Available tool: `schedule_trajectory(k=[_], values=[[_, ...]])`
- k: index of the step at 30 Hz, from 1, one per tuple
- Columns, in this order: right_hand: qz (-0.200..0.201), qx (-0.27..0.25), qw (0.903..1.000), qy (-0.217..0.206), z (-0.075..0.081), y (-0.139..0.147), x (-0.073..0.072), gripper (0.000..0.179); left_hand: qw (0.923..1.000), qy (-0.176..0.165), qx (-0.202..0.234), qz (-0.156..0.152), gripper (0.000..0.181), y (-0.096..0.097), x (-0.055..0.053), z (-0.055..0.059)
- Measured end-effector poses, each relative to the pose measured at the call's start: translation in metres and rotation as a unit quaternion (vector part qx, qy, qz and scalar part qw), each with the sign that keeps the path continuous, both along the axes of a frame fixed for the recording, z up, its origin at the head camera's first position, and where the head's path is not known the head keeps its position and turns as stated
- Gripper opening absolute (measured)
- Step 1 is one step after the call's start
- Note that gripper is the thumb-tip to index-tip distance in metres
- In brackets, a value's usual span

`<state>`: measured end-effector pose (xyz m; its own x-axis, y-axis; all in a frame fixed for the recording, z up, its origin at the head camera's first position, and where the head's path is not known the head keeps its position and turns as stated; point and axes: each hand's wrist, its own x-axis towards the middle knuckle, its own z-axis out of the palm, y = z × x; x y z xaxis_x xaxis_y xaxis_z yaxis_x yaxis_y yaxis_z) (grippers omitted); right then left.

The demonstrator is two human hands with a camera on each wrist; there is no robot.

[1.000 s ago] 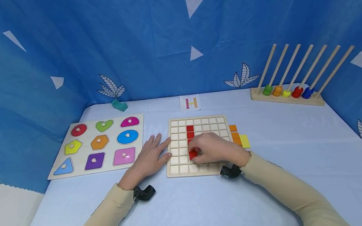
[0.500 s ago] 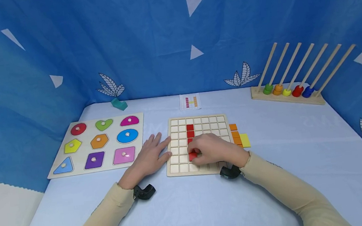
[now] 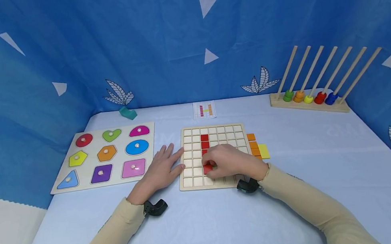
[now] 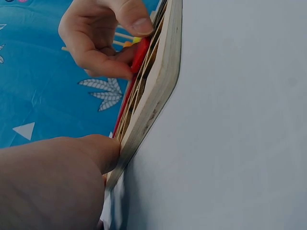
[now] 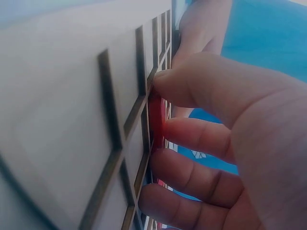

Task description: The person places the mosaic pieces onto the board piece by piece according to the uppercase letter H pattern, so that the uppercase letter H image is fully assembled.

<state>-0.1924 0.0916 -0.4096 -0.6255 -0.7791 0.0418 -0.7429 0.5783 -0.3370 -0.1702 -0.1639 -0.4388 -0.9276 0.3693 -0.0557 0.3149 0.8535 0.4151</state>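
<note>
My right hand pinches a red square tile between thumb and fingers, low in a column of the wooden grid board. The left wrist view shows this tile tilted against the grid; whether it lies fully in its cell I cannot tell. Above it in the same column lie other red tiles, partly covered by the right hand. My left hand lies with fingers spread, its fingertips touching the board's left edge. Orange tiles and a yellow tile lie just right of the board.
A small pattern card lies behind the board. To the left is a knobbed shape puzzle, with a teal block behind it. A wooden peg stand with coloured beads stands at the back right.
The head view has shifted slightly. Both hands keep their places, and the right hand still pinches the red tile over the same part of the board.
</note>
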Motion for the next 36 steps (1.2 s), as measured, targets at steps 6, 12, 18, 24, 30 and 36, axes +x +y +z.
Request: schedule_trajectory(k=[6, 12, 18, 24, 30, 36], values=[[-0.004, 0.01, 0.9999, 0.003, -0.0005, 0.0004, 0.0004, 0.013, 1.0, -0.001, 0.001, 0.001, 0.064, 0.0, 0.0001, 0.0], [-0.006, 0.012, 0.9999, 0.001, -0.0011, 0.0005, 0.0011, 0.013, 1.0, -0.001, 0.001, 0.0, 0.064, -0.0003, 0.0001, -0.0003], [-0.007, 0.009, 0.9999, 0.009, -0.0014, 0.0001, 0.0016, 0.007, 1.0, 0.0, 0.001, -0.002, 0.063, -0.0002, -0.0001, 0.0002], [-0.009, 0.009, 0.9998, 0.013, -0.0008, -0.0001, 0.0021, 0.009, 1.0, 0.004, 0.003, -0.001, 0.063, -0.0006, 0.0002, -0.0002], [-0.015, 0.014, 0.9998, -0.001, 0.0005, -0.0011, 0.0023, 0.008, 1.0, 0.005, 0.002, 0.0, 0.063, -0.0009, 0.0002, -0.0026], [-0.02, 0.014, 0.9996, -0.013, 0.0013, -0.0005, 0.0024, 0.008, 0.9999, 0.009, 0.005, -0.003, 0.063, -0.0012, -0.0002, -0.0032]])
